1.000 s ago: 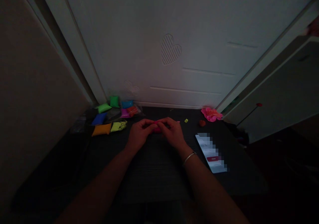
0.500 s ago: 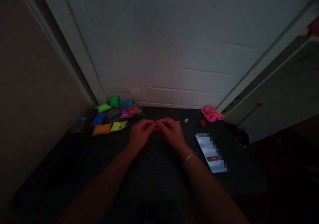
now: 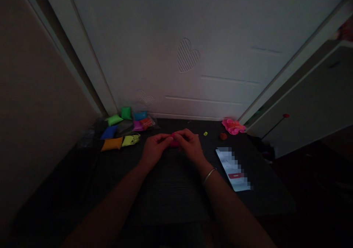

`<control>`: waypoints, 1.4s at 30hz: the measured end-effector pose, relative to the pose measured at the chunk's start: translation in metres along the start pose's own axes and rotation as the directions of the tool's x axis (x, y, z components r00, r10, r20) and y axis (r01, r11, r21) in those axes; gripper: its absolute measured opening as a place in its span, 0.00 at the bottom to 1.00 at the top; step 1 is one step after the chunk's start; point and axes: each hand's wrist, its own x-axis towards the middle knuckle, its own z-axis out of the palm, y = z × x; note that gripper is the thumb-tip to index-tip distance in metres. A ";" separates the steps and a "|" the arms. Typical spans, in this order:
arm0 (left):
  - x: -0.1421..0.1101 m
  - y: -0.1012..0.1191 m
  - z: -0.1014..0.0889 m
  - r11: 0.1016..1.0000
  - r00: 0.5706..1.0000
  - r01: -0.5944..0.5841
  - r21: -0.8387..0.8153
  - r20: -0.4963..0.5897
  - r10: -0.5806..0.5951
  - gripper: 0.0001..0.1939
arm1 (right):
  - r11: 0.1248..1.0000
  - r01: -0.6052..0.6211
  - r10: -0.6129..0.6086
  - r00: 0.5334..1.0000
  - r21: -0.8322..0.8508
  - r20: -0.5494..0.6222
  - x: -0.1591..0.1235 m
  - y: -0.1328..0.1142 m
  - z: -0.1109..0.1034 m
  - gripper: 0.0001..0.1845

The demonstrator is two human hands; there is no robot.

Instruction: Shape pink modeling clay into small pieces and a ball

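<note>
Pink modelling clay [image 3: 174,144] is pinched between my two hands over the dark table [image 3: 171,189]. My left hand [image 3: 154,148] has its thumb and fingers closed on the clay's left side. From the other side, my right hand [image 3: 190,145] presses it with thumb and fingertips; a thin bangle [image 3: 210,176] circles that wrist. Fingers hide much of the clay, so its full shape cannot be made out. Beyond the right hand lie a small yellow-green bit [image 3: 205,133] and a reddish-brown lump [image 3: 223,136].
Several coloured clay packets, among them an orange packet [image 3: 111,144] and a blue packet [image 3: 109,132], lie at the back left. A lit phone [image 3: 233,170] rests right of my right forearm. A pink flower-like piece [image 3: 234,126] sits near the white panel [image 3: 154,49] behind the table.
Both hands stay in almost the same place, with small finger shifts on the pink clay. The right fingers have moved slightly. Other things on the table keep their places.
</note>
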 end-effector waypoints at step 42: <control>-0.003 0.000 0.004 0.993 0.997 0.001 -0.116 -0.080 -0.010 0.17 | 0.978 -0.100 0.110 0.993 0.181 -0.044 -0.004 0.005 0.011 0.12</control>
